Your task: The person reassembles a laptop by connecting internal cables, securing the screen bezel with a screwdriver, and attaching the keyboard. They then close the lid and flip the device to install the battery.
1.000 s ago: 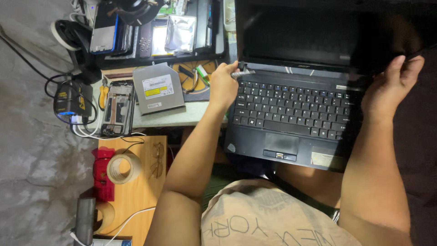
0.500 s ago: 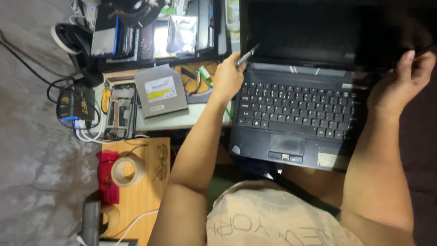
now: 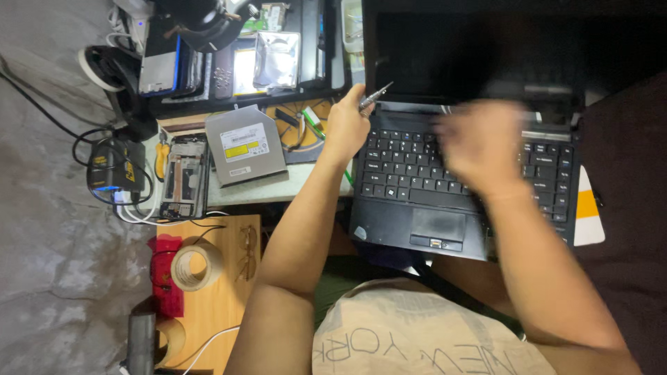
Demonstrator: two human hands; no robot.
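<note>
Laptop [image 3: 479, 173] open on the lap, dark screen at the far side, keyboard facing up and whole. Left hand [image 3: 345, 125] sits at the far left corner of the keys, fingers closed around a slim screwdriver [image 3: 375, 96] whose tip points toward the hinge. Right hand [image 3: 481, 144] hovers over the middle of the keyboard, blurred; whether its fingers are spread or curled I cannot tell, and it seems to hold nothing.

Progress, as I judge it: an early stage. Every key looks in place, the palm rest and touchpad are seated, and no loose screws show on the case. Left of the laptop, a silver optical drive [image 3: 245, 144] lies out on the table [image 3: 306, 186], with an opened gadget [image 3: 182, 177] beside it, so some parts work appears done there.

Hard to read: the screen's right portion is smeared, the screwdriver tip is tiny, and the laptop's near edge is cut by the arms. Tape roll [image 3: 196, 267] rests on a wooden board [image 3: 222, 305], near left.
</note>
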